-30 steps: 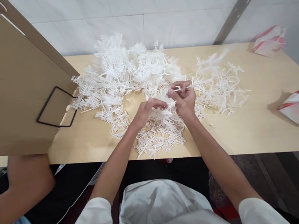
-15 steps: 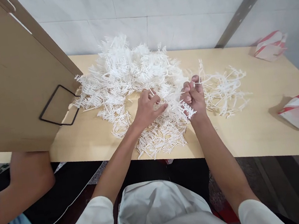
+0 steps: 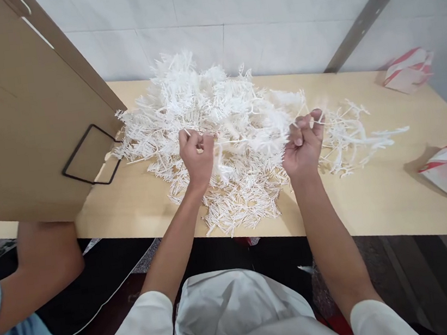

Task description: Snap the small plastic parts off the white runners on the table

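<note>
A heap of thin white branched strands (image 3: 198, 102), plastic-looking, covers the middle of the table. My left hand (image 3: 198, 160) is closed in a pinch at the heap's front, with a thin white strand end poking out above the fingers. To the right, my right hand (image 3: 304, 148) is turned palm up, finger and thumb pinched on a white branched strand. Between the hands the white strands are blurred by motion. Below them lies a spread of short white sticks (image 3: 244, 203). Just beyond my right hand sit barer white stems (image 3: 347, 143), some smeared by motion.
A brown board (image 3: 27, 116) with a black wire loop (image 3: 92, 154) stands upright at the left. Behind it shows another person's arm (image 3: 49, 256). Two red-and-white paper packets (image 3: 408, 71) rest at the right. A tiled wall (image 3: 269, 13) backs the table (image 3: 376, 202).
My left hand has moved left and its fingers have closed in. My right hand has shifted slightly right. White stems beyond it now reach further right, blurred.
</note>
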A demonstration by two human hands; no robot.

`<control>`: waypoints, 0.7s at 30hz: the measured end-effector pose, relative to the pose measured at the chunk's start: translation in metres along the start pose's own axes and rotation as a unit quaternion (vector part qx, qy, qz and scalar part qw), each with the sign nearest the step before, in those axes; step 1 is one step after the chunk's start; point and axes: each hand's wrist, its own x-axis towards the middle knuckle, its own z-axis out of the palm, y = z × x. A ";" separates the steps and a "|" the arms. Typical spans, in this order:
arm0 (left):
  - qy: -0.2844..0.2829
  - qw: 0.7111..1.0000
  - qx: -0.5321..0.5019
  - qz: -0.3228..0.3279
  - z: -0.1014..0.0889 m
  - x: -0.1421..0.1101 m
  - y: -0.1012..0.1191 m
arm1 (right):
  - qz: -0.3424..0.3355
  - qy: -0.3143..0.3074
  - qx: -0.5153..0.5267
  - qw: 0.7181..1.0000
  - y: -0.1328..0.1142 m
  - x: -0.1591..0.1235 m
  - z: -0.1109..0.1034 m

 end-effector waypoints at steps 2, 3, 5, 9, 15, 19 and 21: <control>0.053 0.998 0.013 -0.028 -0.003 0.007 -0.008 | -0.019 0.055 0.005 0.998 -0.002 0.007 -0.008; 0.099 0.994 0.018 -0.042 -0.005 0.011 -0.013 | -0.030 0.076 0.004 0.997 -0.004 0.012 -0.014; 0.148 0.986 0.027 -0.070 -0.009 0.018 -0.021 | -0.052 0.101 0.003 0.994 -0.008 0.020 -0.024; 0.153 0.983 0.055 -0.082 -0.013 0.018 -0.017 | -0.048 0.078 0.001 0.996 -0.006 0.024 -0.032; -0.016 0.997 0.071 0.040 -0.006 0.000 0.004 | 0.050 -0.058 -0.034 0.996 0.014 -0.005 0.000; -0.290 0.947 -0.137 0.016 0.003 -0.007 0.002 | 0.120 -0.122 -0.060 0.983 0.019 -0.029 0.022; -0.342 0.919 -0.198 -0.006 0.005 -0.010 0.003 | 0.133 -0.143 -0.068 0.978 0.021 -0.038 0.029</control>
